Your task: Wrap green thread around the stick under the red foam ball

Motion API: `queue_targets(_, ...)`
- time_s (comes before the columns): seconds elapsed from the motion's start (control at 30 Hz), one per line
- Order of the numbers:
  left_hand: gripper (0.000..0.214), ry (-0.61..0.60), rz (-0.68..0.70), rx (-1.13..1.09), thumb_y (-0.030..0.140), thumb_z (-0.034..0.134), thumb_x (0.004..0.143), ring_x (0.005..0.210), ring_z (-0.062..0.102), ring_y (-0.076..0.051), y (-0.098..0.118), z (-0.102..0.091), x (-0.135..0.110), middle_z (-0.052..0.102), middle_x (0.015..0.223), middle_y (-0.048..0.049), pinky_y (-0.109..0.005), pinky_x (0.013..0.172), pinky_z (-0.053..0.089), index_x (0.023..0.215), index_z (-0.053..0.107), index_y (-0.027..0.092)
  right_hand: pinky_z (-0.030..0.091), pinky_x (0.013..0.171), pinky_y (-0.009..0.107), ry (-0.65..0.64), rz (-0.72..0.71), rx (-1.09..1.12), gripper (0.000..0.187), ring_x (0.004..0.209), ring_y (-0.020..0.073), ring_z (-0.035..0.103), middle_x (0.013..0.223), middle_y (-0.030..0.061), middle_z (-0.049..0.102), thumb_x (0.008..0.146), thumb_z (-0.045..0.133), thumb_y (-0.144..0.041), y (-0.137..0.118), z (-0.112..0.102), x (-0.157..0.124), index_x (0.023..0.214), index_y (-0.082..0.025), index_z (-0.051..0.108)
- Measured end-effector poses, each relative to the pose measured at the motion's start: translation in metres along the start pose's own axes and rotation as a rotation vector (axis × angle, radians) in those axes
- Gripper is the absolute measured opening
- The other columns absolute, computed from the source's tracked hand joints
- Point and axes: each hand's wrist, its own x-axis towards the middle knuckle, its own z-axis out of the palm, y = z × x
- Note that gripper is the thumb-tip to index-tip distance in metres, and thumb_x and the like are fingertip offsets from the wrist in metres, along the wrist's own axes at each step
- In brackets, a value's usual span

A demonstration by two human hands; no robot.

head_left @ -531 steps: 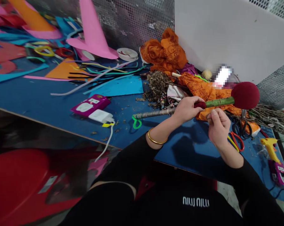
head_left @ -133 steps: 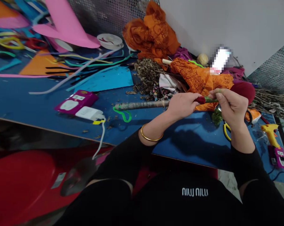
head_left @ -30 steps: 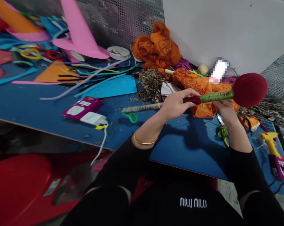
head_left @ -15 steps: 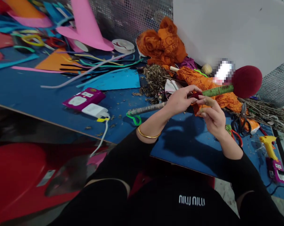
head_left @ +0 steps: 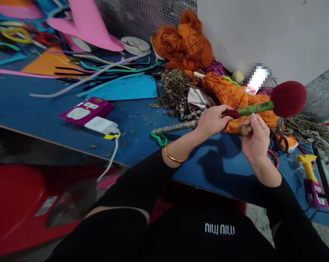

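Note:
My left hand (head_left: 213,120) is closed around the middle of a long stick (head_left: 175,127) held level over the blue table (head_left: 30,105). The stick's right part is wrapped in green (head_left: 258,108) and ends in a dark red padded ball (head_left: 288,98). A green loop (head_left: 159,138) hangs at its left tip. Just under the green part, my right hand (head_left: 254,140) has its fingers pinched together on something small that I cannot make out.
A purple power strip with a white charger (head_left: 90,116) lies left of the stick. Orange cloth (head_left: 189,47), dried plant bits (head_left: 175,87), scissors (head_left: 279,140) and a yellow glue gun (head_left: 306,167) crowd the right. Foam sheets and strips (head_left: 99,32) cover the far left.
The stick has levelled and dropped slightly, so the red ball sits lower and further right. My right hand has closed into a pinch under the green wrap. The view has shifted a little.

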Motion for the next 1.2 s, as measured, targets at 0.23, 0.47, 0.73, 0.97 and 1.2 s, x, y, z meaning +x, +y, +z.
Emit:
queue_targets(0.23,0.027,-0.045,-0.020,0.130,0.028,0.063,0.089,0.093,0.072,-0.021,-0.002,-0.002,0.001,0.082,0.106,-0.0033,-0.031,0.084,0.052,0.111,0.078,0.022,0.036,0.050,0.024,-0.059,-0.089,-0.128,0.041,0.053,0.0074,0.038,0.063,-0.0037,0.052,0.090,0.071,-0.056,0.002,-0.002,-0.002,0.070,-0.021,0.062)
queue_targets(0.47,0.032,-0.093,-0.009,0.450,0.033,0.059,0.094,0.104,0.074,-0.028,0.006,-0.006,-0.004,0.081,0.110,-0.0073,-0.037,0.087,0.053,0.119,0.077,0.024,0.055,0.095,0.042,-0.296,-0.653,-0.759,0.034,0.096,0.0209,0.071,0.084,0.0031,0.075,0.103,0.055,-0.040,-0.022,-0.026,0.020,0.077,-0.024,0.069)
queue_targets(0.73,0.032,-0.183,0.057,0.516,0.034,0.057,0.096,0.108,0.074,-0.028,0.006,-0.002,-0.008,0.081,0.113,-0.0066,-0.037,0.088,0.054,0.121,0.076,0.025,0.057,0.077,0.033,-0.383,-0.578,-0.586,0.029,0.084,0.0169,0.071,0.085,0.0029,0.073,0.103,0.056,-0.034,-0.014,-0.035,0.033,0.081,-0.022,0.070)
queue_targets(0.97,0.032,-0.210,0.056,0.549,0.038,0.060,0.097,0.110,0.074,-0.029,0.008,-0.003,-0.009,0.081,0.115,-0.0071,-0.037,0.089,0.054,0.123,0.075,0.025,0.059,0.081,0.033,-0.416,-0.581,-0.539,0.031,0.087,0.0165,0.074,0.086,0.0017,0.076,0.104,0.056,-0.037,-0.007,-0.034,0.039,0.081,-0.024,0.072)
queue_targets(1.2,0.035,-0.213,0.131,0.612,0.033,0.053,0.096,0.106,0.075,-0.031,0.010,-0.001,-0.013,0.080,0.114,-0.0103,-0.039,0.086,0.055,0.122,0.074,0.021,0.060,0.086,0.032,-0.344,-0.442,-0.580,0.032,0.091,0.0167,0.074,0.093,0.0019,0.077,0.102,0.056,-0.047,0.012,-0.038,0.046,0.091,-0.024,0.075)
